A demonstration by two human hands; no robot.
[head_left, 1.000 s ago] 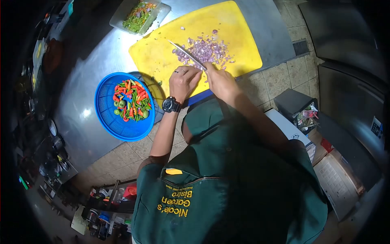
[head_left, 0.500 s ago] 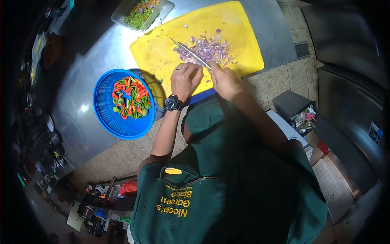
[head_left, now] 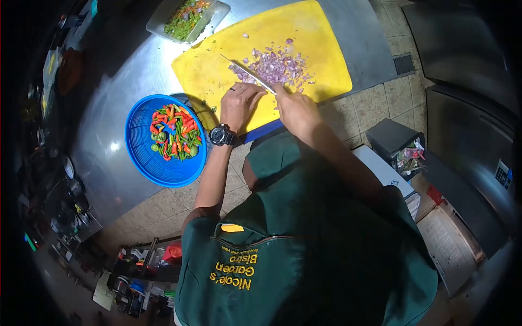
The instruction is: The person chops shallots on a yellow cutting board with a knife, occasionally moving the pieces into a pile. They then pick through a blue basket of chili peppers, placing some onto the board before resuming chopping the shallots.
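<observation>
My right hand (head_left: 296, 108) is closed round the handle of a kitchen knife (head_left: 251, 74). Its blade slants to the upper left, along the near edge of a heap of chopped shallots (head_left: 280, 68). My left hand (head_left: 239, 106), with a ring and a black wristwatch (head_left: 222, 135), is just below the blade. Its fingers and thumb are drawn together; whatever lies between the tips is too small to make out. Both hands are over a yellow cutting board (head_left: 321, 32), where the purple-white bits are spread.
Left of the board stands a blue plastic basket (head_left: 142, 160) with red and green chillies (head_left: 176, 130) and several small round green vegetables. A clear container (head_left: 215, 19) of chopped vegetables sits at the back on the steel table (head_left: 103, 130). A dark bin (head_left: 383, 138) stands at the right.
Both hands and the knife have shifted slightly left and towards the body. My left fingers have drawn closer together. The shallot heap looks much the same.
</observation>
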